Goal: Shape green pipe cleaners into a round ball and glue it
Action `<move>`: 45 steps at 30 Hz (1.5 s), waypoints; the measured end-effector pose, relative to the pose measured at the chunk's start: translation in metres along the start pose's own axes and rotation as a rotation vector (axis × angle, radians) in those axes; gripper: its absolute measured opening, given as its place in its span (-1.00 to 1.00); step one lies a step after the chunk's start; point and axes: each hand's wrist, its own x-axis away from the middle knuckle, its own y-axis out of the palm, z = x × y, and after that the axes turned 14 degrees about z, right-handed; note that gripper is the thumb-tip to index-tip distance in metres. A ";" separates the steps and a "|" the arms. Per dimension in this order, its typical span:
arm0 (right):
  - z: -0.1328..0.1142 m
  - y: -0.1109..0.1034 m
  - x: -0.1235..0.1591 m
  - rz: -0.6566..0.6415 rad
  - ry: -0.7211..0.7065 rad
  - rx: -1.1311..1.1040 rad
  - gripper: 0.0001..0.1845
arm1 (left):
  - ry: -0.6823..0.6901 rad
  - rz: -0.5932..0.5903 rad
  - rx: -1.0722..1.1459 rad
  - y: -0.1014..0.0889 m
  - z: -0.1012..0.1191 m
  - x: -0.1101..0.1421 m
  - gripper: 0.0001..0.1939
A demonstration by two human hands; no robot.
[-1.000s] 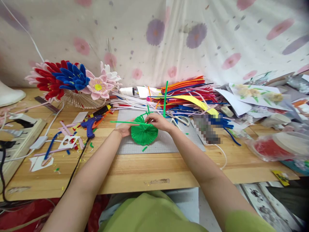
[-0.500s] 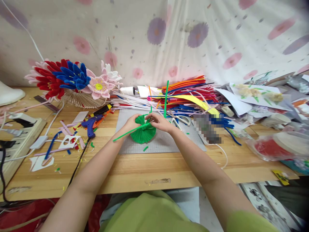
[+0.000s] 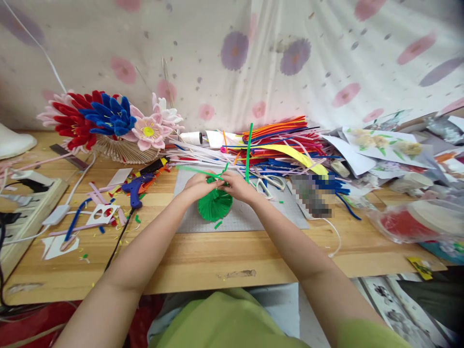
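Observation:
A round, pleated green disc of pipe cleaners (image 3: 215, 207) is held just above the grey cutting mat (image 3: 253, 217). My left hand (image 3: 201, 186) reaches over its far left side, fingers closed near the middle on a green pipe cleaner (image 3: 194, 169), whose blurred free end points left. My right hand (image 3: 237, 187) is closed on the disc's upper right edge, its fingertips meeting those of the left. Another green pipe cleaner (image 3: 249, 152) rises upright beyond the right hand. A short green offcut (image 3: 218, 224) lies on the mat.
Behind the mat are scissors (image 3: 266, 186) and a heap of coloured pipe cleaners (image 3: 279, 128). On the left lie a blue glue gun (image 3: 135, 193), scraps and a power strip (image 3: 32, 217), beneath fuzzy flowers (image 3: 112, 116). A phone-like device (image 3: 311, 195) and plastic packages (image 3: 416, 220) are at right.
The long green pipe cleaner has swung from the disc's near left to its far left. My left hand has come over the disc's middle, and my right hand has drawn slightly nearer me.

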 end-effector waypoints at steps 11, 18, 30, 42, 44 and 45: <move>0.006 -0.011 0.007 0.020 0.200 0.044 -0.75 | -0.071 0.293 0.306 0.017 -0.025 -0.007 -0.80; 0.015 -0.002 -0.002 0.045 0.420 -0.631 -0.72 | -0.045 -0.005 0.618 0.016 -0.014 -0.004 -0.78; -0.003 0.022 -0.004 0.402 0.676 -0.907 -0.75 | -0.383 -0.008 0.986 0.011 -0.010 -0.005 -0.77; 0.010 0.031 -0.017 0.459 0.811 -1.025 -0.64 | 0.237 -0.197 0.359 0.012 -0.009 0.015 -0.50; 0.011 0.031 -0.017 0.460 0.833 -1.016 -0.63 | 0.303 -0.182 0.171 0.010 -0.006 0.017 -0.55; 0.011 0.031 -0.017 0.465 0.844 -1.006 -0.62 | 0.326 -0.173 0.085 0.009 -0.005 0.017 -0.59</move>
